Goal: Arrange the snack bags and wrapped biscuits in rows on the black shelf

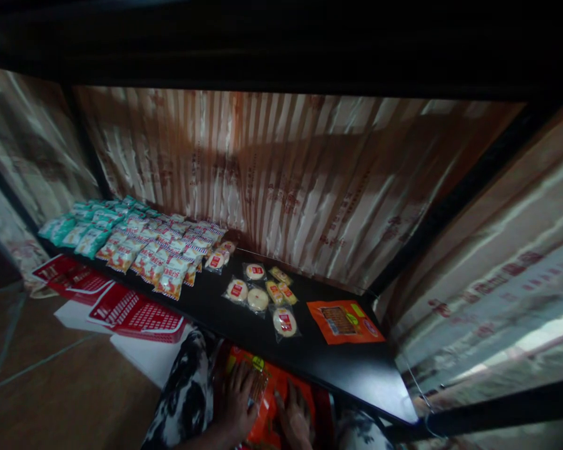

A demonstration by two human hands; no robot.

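My left hand (238, 397) lies flat, fingers stretched out, on an orange snack packet (274, 384) low in the view, in front of the shelf. On the right part of that orange surface rests my right hand (294, 415), its fingers extended and slightly apart. Whether one packet or several lie under my hands I cannot tell. A similar orange packet (319, 319) with a clear window lies on the black shelf (356, 372). Left of it sit round wrapped cakes (258, 299) with red labels and small yellow packets (274, 292).
White snack bags (169, 272) and green bags (94, 239) fill the shelf's left part. Red baskets (154, 312) stand below its front edge, by white boxes (143, 356). A dark upper board (281, 50) hangs overhead; posts (460, 187) and printed sheeting (286, 175) enclose the shelf.
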